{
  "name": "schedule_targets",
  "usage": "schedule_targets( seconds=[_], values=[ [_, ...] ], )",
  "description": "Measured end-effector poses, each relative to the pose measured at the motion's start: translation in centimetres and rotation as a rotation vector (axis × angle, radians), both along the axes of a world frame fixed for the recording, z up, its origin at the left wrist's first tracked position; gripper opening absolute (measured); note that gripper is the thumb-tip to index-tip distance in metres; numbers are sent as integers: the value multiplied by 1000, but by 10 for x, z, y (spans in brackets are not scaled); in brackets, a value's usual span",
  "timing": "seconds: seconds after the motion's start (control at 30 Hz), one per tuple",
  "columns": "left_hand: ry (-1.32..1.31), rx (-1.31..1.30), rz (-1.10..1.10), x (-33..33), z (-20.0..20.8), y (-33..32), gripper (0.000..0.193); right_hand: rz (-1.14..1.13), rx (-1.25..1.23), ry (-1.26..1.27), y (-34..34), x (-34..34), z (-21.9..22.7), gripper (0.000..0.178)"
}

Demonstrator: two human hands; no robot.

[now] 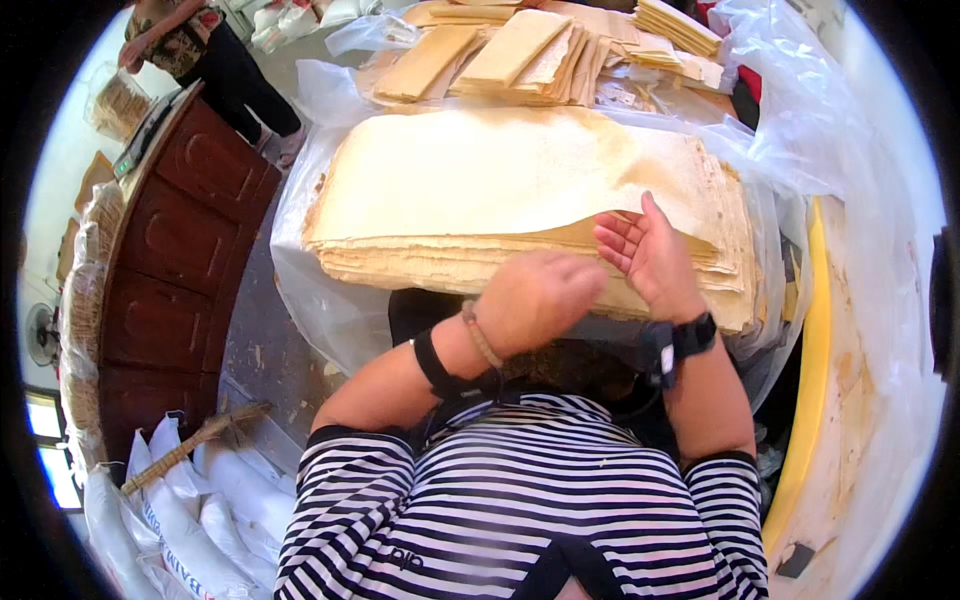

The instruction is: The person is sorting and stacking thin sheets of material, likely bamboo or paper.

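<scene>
The tall stack of thin, pale-yellow rectangular sheets (520, 190) lies on clear plastic before the person; the right hand (648, 255), spread, lifts its top sheet's edge; the left hand (540, 300) looks loosely curled, blurred.

White woven sacks (190, 520) lay stacked at lower left — dark print on sides. Clear plastic sheeting (330, 300) wrapped under sheet stack. Clear bag (118, 100) of tan goods — upper left, on cabinet.
</scene>
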State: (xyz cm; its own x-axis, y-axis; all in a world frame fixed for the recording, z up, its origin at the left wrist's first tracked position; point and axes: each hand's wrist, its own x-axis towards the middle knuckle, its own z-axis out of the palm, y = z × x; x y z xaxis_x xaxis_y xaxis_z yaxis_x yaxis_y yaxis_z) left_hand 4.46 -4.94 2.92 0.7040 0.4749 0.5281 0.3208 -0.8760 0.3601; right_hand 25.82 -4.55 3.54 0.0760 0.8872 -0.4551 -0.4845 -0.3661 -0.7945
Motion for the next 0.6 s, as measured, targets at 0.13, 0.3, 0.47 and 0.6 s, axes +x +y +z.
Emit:
schedule_targets(
  seconds=[0.13,0.3,0.47,0.6],
  values=[
    [49,179,269,-9,-37,30,30,86,-25,-168,41,10,16,52],
    [46,102,382,-18,-42,40,37,10,639,-802,78,-20,60,41],
    [-156,61,489,-44,-62,97,52,-189,1112,-2200,95,-70,150,30],
    [-733,-1048,449,-70,-41,113,53,-14,1366,-1520,106,-89,197,31]
  ],
)
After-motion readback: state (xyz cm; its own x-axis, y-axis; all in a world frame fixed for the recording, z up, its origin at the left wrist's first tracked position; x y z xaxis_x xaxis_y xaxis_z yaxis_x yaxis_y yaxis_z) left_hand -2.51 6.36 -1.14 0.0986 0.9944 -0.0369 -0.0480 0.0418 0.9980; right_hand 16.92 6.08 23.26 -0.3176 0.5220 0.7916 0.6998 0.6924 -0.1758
